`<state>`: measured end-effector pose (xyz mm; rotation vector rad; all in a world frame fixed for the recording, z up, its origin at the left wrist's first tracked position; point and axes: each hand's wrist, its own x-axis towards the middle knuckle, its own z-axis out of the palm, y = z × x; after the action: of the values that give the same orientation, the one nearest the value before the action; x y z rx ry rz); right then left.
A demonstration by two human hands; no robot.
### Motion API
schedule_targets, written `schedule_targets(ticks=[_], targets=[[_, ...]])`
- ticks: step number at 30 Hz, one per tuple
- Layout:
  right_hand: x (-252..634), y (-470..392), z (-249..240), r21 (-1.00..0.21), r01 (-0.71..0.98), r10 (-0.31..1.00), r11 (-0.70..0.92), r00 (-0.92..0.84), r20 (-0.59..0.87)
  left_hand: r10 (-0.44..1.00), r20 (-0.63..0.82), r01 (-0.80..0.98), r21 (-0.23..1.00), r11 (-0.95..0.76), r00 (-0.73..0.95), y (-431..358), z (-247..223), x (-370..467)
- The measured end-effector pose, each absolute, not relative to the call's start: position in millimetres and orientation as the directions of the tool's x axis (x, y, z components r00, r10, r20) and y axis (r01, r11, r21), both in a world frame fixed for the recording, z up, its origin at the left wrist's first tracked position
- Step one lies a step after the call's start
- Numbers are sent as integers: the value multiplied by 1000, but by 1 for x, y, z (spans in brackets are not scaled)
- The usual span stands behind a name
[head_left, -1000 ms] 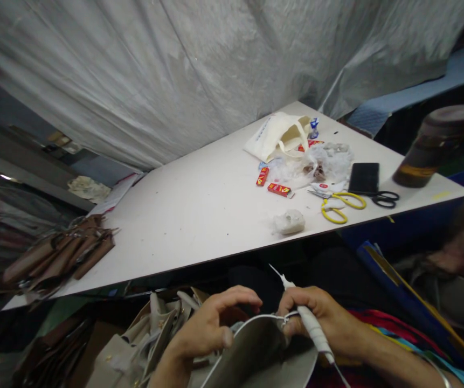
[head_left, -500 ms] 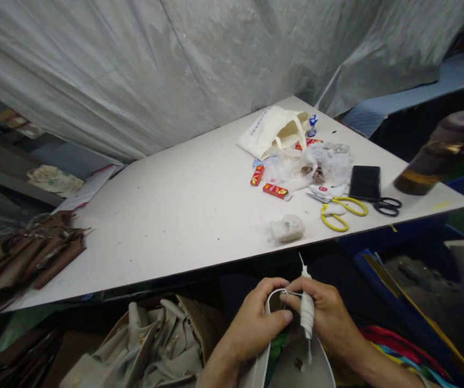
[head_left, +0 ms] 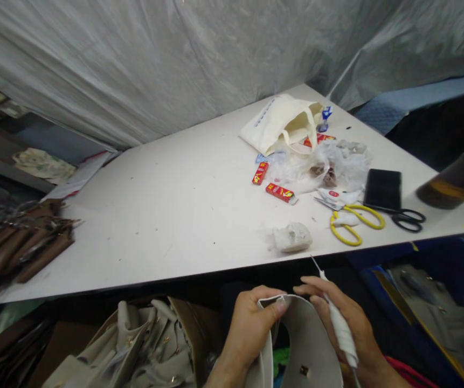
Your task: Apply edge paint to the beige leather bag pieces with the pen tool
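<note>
My left hand (head_left: 254, 323) pinches the upper rim of a light grey bag piece (head_left: 310, 345), its thumb on the inner side. The piece is curved open, with a small gold fitting low on its inner face. My right hand (head_left: 343, 318) is at the right side of the piece and holds a white-wrapped tool (head_left: 340, 323) with a thin pointed tip facing up toward the table edge. Its fingertips are near the rim; whether they touch it is unclear. A whitish lump (head_left: 292, 237) lies on the table just above my hands.
On the white table (head_left: 167, 215) are yellow-handled scissors (head_left: 347, 229), black-handled scissors (head_left: 408, 220), red boxes (head_left: 281, 193), a cloth bag (head_left: 276, 124) and a bottle (head_left: 450, 186). Brown pieces (head_left: 46, 242) lie left; grey bags (head_left: 146, 345) fill a box below.
My right hand has moved right, away from the pinched spot on the rim, and the tool is more tilted. The piece is spread wider. The camera view has shifted slightly.
</note>
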<state>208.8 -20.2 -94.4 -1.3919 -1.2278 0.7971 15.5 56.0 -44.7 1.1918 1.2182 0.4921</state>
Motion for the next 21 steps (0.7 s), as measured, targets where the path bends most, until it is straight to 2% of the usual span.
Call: schedule_targets(ticks=[3, 6, 9, 11, 15, 18, 21], targets=[[229, -9, -98, -923, 370, 934, 108, 279, 221, 855, -432, 315, 885, 342, 287, 59, -47, 16], [245, 11, -94, -892, 450, 925, 31, 325, 196, 890, -378, 306, 905, 296, 256, 58, -50, 19], [251, 30, -89, -892, 443, 902, -93, 417, 114, 916, -331, 296, 919, 259, 225, 55, -53, 25], [251, 40, -87, -900, 420, 899, -118, 429, 82, 911, -359, 281, 913, 296, 205, 55, -55, 29], [246, 53, -89, -918, 395, 902, 32, 384, 197, 886, -444, 226, 884, 409, 134, 59, -56, 34], [244, 60, -94, -892, 424, 882, 156, 346, 319, 880, -464, 193, 876, 441, 97, 62, -55, 36], [243, 64, -98, -866, 454, 868, 210, 320, 379, 874, -476, 183, 872, 454, 98, 63, -54, 37]])
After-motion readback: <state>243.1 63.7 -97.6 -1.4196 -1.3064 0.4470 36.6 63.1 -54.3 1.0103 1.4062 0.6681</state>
